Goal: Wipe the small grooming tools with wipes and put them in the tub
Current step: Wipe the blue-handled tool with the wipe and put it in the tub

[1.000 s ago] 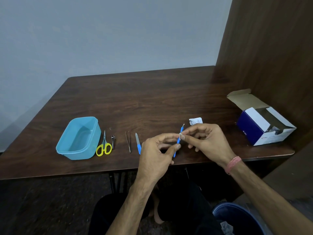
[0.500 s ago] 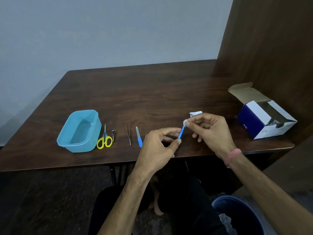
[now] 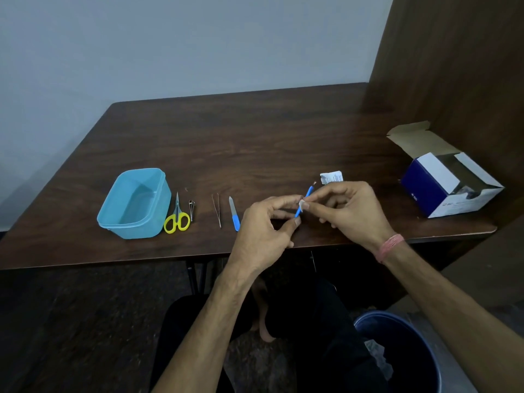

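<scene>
At frame centre your left hand (image 3: 262, 222) pinched the blue tool (image 3: 307, 195) while your right hand (image 3: 350, 209) pinched a wipe (image 3: 302, 205) on it. The tub (image 3: 113, 219), centre-left, looked empty; scissors (image 3: 177, 218), tweezers (image 3: 217, 209) and file (image 3: 234, 212) awaited wiping.

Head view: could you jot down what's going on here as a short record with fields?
Left hand: pinches the lower end of the blue tool
Right hand: pinches a wipe round the tool's shaft
Tub: empty, left on the table
Waiting beside tub: scissors, clipper, tweezers, file
Wrapper: behind the hands
Box: open, at right
Bin: on floor
</scene>
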